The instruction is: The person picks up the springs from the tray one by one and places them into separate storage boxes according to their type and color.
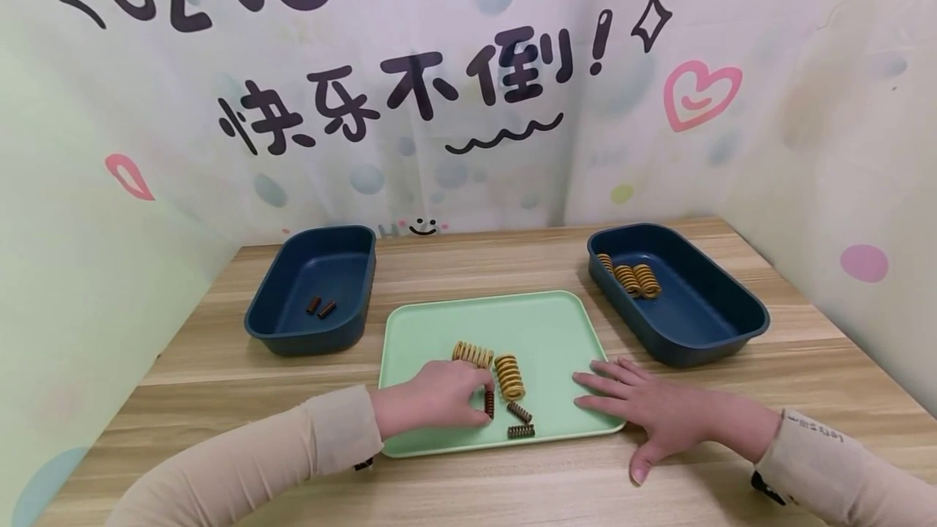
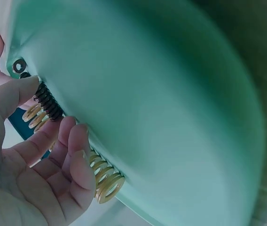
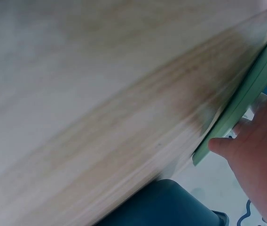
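My left hand (image 1: 439,397) is over the light green tray (image 1: 556,332), pinching a small dark coil spring (image 1: 489,403) between thumb and index finger. In the left wrist view, that dark spring (image 2: 48,101) spans the gap from thumb to fingertip. Beside the hand on the tray lie two larger yellow springs, one upper (image 1: 473,354) and one nearer the middle (image 1: 509,376). Two more small dark springs, one slanted (image 1: 520,411) and one level (image 1: 521,431), lie near the tray's front edge. My right hand (image 1: 651,407) rests spread with its fingertips on the tray's right edge.
A dark blue bin (image 1: 307,341) stands back left with two small dark springs (image 1: 320,307) inside. At back right, another blue bin (image 1: 703,352) contains several yellow springs (image 1: 637,280). Both stand on a wooden table (image 1: 468,267), with a printed curtain (image 1: 468,177) behind.
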A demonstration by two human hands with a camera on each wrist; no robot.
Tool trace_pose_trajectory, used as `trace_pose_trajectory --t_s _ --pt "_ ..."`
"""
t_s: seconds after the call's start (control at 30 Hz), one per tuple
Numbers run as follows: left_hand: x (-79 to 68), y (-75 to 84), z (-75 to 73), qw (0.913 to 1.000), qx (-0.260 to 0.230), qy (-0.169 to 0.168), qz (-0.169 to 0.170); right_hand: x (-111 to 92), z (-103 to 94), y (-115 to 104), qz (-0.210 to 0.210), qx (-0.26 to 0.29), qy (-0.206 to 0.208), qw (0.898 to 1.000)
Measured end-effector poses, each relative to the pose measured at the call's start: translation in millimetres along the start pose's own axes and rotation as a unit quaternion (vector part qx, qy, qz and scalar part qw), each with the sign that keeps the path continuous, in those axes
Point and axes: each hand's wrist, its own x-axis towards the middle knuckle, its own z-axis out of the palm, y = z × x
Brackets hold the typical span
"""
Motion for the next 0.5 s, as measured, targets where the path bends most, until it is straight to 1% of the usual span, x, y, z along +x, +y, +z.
trace_pose_trajectory --t_s 0.2,0.37,0.5 --pt "0.1 -1.4 -1.9 0.9999 -0.009 -0.01 0.004 0.3 0.9 0.0 0.003 0.004 -0.003 1.0" --pt "1.3 -2.3 -1.7 0.9996 -0.025 -0.014 -0.001 -0.3 1.3 -0.3 0.0 0.006 0.007 1.0" --pt "2.0 -3.4 -1.0 0.9994 -0.031 -0.013 0.004 -0.8 1.5 0.0 -0.006 0.003 0.015 1.0"
